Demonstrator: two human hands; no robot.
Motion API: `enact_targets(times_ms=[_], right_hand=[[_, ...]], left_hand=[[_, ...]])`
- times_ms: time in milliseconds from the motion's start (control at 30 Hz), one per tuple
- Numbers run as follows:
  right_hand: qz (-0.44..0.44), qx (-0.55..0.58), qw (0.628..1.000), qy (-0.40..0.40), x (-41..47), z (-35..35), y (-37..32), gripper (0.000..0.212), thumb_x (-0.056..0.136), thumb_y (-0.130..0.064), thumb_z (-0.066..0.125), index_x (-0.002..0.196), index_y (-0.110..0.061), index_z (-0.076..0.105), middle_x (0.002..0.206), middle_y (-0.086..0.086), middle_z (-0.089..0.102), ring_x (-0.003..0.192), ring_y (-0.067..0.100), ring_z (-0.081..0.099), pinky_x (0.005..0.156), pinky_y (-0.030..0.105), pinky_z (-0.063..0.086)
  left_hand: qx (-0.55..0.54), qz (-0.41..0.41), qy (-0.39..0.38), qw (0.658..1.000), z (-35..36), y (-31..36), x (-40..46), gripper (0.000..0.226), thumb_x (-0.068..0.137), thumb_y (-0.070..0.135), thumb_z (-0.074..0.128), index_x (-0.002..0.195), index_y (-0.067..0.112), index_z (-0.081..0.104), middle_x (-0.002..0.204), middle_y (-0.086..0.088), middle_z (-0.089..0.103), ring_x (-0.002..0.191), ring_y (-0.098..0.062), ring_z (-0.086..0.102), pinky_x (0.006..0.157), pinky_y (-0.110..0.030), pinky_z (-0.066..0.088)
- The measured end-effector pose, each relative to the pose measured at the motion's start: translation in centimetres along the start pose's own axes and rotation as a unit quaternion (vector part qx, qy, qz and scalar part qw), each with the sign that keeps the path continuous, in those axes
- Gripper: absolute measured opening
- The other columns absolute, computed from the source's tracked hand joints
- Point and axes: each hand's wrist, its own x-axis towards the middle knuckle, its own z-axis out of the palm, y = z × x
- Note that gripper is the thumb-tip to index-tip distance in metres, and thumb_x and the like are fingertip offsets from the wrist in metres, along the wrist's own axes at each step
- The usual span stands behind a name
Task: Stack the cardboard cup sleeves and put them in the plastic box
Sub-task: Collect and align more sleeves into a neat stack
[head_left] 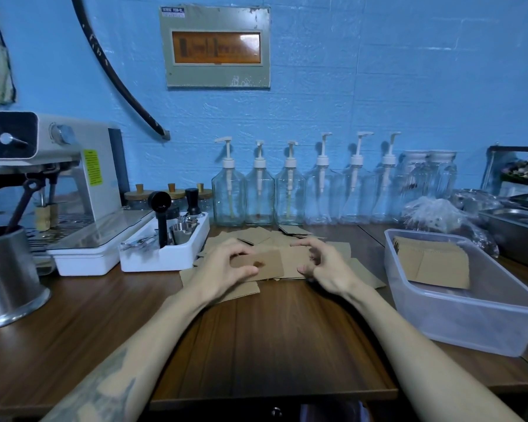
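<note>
Left hand [223, 269] pinching flat cup sleeve [264, 263] over loose sleeve pile [287, 239] near tabletop [272, 336] back edge — right hand [326, 266] curled, grip indeterminable. Plastic box [470, 309] at right edge — stacked sleeves [436, 263] inside.

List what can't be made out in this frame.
- Head view: count of cup sleeves under the hands; they overlap, and the left hand and right hand cover them.
- Depth of the stack in the plastic box; frosted wall blurs it.
- Wall panel label: too small.
</note>
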Motion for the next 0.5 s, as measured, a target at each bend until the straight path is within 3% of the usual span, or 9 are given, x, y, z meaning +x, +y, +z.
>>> enact_targets(times_ms=[133, 267, 400, 500], right_hand=[[0.006, -0.015, 1.0, -0.012, -0.2, 0.1, -0.2, 0.052, 0.087, 0.016, 0.051, 0.124, -0.02, 0.06, 0.082, 0.014, 0.047, 0.068, 0.019, 0.049, 0.058, 0.024, 0.051], [0.006, -0.014, 0.999, -0.042, -0.5, 0.3, -0.7, 0.069, 0.08, 0.023, 0.04, 0.129, -0.022, 0.057, 0.089, 0.021, 0.056, 0.071, 0.017, 0.054, 0.063, 0.024, 0.052], [0.003, 0.02, 0.996, -0.089, -1.2, 1.0, -1.7, 0.072, 0.074, 0.005, 0.053, 0.135, -0.032, 0.052, 0.112, 0.023, 0.064, 0.097, 0.024, 0.061, 0.08, 0.029, 0.054], [-0.012, -0.019, 0.997, -0.079, -1.4, 1.4, -1.8, 0.064, 0.082, -0.005, 0.064, 0.135, -0.039, 0.051, 0.13, 0.018, 0.057, 0.123, 0.028, 0.051, 0.097, 0.032, 0.045]], left_hand=[[0.008, -0.04, 0.033, 0.999, -0.2, -0.3, -0.1, 0.051, 0.074, 0.029, 0.085, 0.116, 0.027, 0.056, 0.111, 0.007, 0.047, 0.106, -0.006, 0.049, 0.092, -0.022, 0.039], [-0.013, -0.071, 0.01, 0.997, 0.3, -0.1, -0.3, 0.076, 0.078, 0.031, 0.081, 0.138, 0.027, 0.034, 0.122, 0.005, 0.047, 0.115, -0.009, 0.045, 0.097, -0.026, 0.033], [-0.029, -0.054, -0.027, 0.998, 1.1, -0.7, -0.2, 0.08, 0.081, 0.05, 0.073, 0.141, 0.052, 0.021, 0.133, 0.002, 0.048, 0.127, -0.021, 0.048, 0.111, -0.049, 0.037], [0.015, -0.016, -0.042, 0.999, 1.5, -0.7, -0.2, 0.074, 0.087, 0.051, 0.065, 0.141, 0.059, 0.014, 0.139, 0.009, 0.048, 0.129, -0.015, 0.043, 0.113, -0.045, 0.029]])
